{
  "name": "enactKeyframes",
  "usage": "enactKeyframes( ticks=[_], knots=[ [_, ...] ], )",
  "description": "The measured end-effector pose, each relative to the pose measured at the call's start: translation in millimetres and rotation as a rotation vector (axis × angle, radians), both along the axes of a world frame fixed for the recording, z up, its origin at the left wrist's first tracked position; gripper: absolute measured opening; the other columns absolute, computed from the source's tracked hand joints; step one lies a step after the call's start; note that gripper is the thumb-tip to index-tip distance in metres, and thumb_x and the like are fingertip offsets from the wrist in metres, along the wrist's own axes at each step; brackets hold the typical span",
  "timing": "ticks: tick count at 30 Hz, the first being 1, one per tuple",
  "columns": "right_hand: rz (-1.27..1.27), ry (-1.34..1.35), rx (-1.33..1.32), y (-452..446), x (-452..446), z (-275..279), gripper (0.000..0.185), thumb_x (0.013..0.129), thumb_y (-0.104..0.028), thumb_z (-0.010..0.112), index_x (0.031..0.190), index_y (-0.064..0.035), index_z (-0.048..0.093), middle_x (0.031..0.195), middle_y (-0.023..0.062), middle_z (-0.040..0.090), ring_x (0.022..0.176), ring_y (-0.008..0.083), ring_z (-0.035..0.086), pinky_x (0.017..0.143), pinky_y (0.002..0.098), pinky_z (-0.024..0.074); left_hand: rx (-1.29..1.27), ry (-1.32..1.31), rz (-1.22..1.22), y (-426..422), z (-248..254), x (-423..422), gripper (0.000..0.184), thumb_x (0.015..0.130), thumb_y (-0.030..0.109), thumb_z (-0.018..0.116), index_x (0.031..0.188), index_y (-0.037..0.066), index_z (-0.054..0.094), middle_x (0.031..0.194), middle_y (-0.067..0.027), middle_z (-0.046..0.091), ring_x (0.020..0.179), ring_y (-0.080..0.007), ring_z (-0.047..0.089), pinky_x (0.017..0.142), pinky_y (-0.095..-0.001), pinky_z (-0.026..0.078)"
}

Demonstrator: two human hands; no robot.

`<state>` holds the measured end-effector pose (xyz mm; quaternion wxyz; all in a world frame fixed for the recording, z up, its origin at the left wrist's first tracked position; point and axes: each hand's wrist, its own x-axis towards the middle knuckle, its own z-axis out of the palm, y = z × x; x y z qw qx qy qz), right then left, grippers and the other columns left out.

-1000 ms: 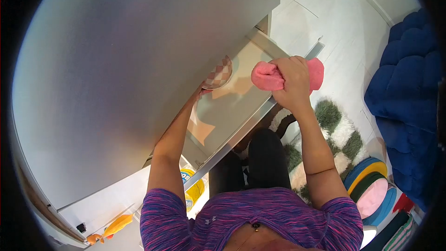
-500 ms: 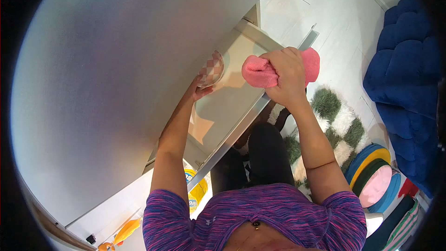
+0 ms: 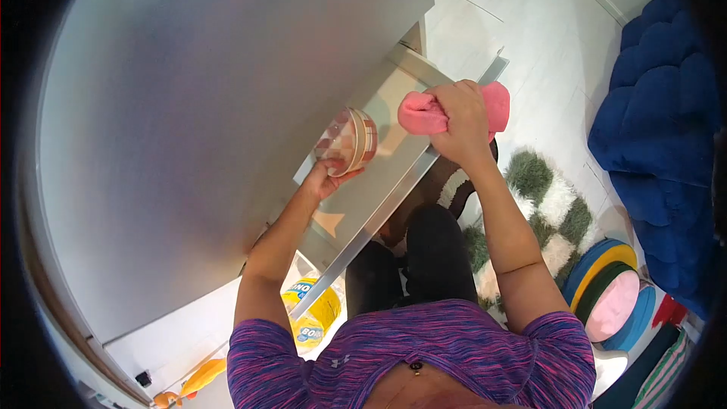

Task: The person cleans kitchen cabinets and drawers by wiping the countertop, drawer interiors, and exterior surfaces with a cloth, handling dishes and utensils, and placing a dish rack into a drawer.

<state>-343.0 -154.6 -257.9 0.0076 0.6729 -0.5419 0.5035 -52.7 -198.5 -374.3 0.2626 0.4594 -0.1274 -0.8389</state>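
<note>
In my left hand (image 3: 327,180) is a round pink-and-white checkered container (image 3: 352,140), tilted on its side, with my fingers around its lower edge. It is over the open drawer (image 3: 350,198), beside the grey counter surface. My right hand (image 3: 463,117) is closed around a bunched pink cloth (image 3: 421,112), which sticks out on both sides of the fist. That hand is above the drawer's front edge; whether it touches the edge I cannot tell.
A large grey surface (image 3: 212,121) fills the left side. A yellow package (image 3: 316,309) lies below the drawer's near end. On the right are a shaggy green-and-white rug (image 3: 541,197), round coloured cushions (image 3: 609,299) and a tufted blue seat (image 3: 655,121).
The container has come out from beside the grey surface, further over the drawer, and shows more of its side. My right hand and the cloth have shifted only slightly.
</note>
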Motion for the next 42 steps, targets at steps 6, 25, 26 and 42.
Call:
enactKeyframes(
  ticks=[6, 25, 26, 42],
  knots=[
    [-0.026, 0.069, 0.115, 8, 7, 12, 0.019, 0.057, -0.009, 0.058, 0.076, -0.0071, 0.055, 0.067, 0.0084, 0.054, 0.068, 0.0280, 0.052, 0.073, 0.0376, 0.0383, 0.163, 0.127, 0.068, 59, 57, 21, 0.054, 0.075, -0.001, 0.040, 0.125, -0.010, 0.020, 0.121, -0.0291, 0.037, 0.107, -0.0473, 0.043, 0.087, -0.0418, 0.048],
    [0.291, -0.004, -0.154, 93, 113, -18, 0.024, 0.063, -0.009, 0.052, 0.087, -0.0060, 0.051, 0.082, 0.0124, 0.053, 0.085, 0.0326, 0.049, 0.092, 0.0452, 0.0310, -0.014, -0.125, 0.142, 120, 96, 67, 0.030, 0.076, -0.004, 0.044, 0.106, -0.004, 0.044, 0.095, -0.0182, 0.055, 0.077, -0.0251, 0.061, 0.069, -0.0342, 0.055],
    [0.261, 0.019, -0.127, 95, 113, -16, 0.024, 0.064, -0.009, 0.052, 0.087, -0.0059, 0.051, 0.085, 0.0128, 0.053, 0.087, 0.0325, 0.048, 0.095, 0.0460, 0.0288, -0.038, -0.111, 0.140, 120, 87, 68, 0.030, 0.076, -0.004, 0.044, 0.106, -0.004, 0.044, 0.095, -0.0182, 0.055, 0.077, -0.0251, 0.061, 0.069, -0.0342, 0.055],
    [0.223, 0.027, 0.236, 112, 103, 1, 0.026, 0.064, -0.010, 0.047, 0.089, -0.0041, 0.047, 0.087, 0.0129, 0.053, 0.092, 0.0289, 0.047, 0.102, 0.0426, 0.0199, 0.036, -0.077, 0.227, 151, 104, 64, 0.041, 0.071, -0.007, 0.046, 0.111, -0.010, 0.037, 0.106, -0.0239, 0.049, 0.088, -0.0335, 0.058, 0.077, -0.0393, 0.052]
  ],
)
